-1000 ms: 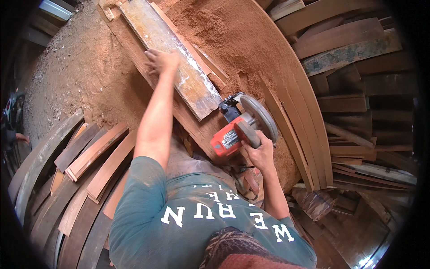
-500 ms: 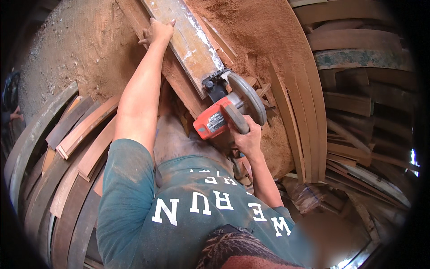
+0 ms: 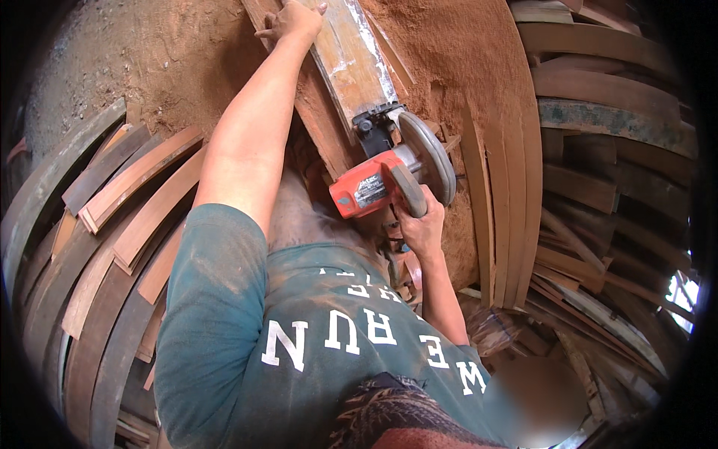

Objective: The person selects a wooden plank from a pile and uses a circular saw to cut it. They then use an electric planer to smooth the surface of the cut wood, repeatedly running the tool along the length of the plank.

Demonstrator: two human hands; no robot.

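My left hand (image 3: 295,21) grips the long, worn plank (image 3: 344,67) with flaking white paint at the top, its fingers bent at the left edge. Beneath the plank, a darker board (image 3: 320,120) runs diagonally. My right hand (image 3: 419,224) is closed round the grey handle of a red circular saw (image 3: 363,183), whose black base sits at the plank's near end. The saw's round metal guard (image 3: 437,157) faces right, beside reddish sawdust (image 3: 441,45).
Curved cut boards (image 3: 134,187) are piled at the left. Long strips (image 3: 501,224) edge the sawdust on the right, with many stacked planks (image 3: 598,112) beyond. A sandy, gritty surface (image 3: 90,52) shows at upper left.
My left hand has moved up along the plank and curled at its edge. The saw and my right hand sit higher in the picture, as does the pile at left.
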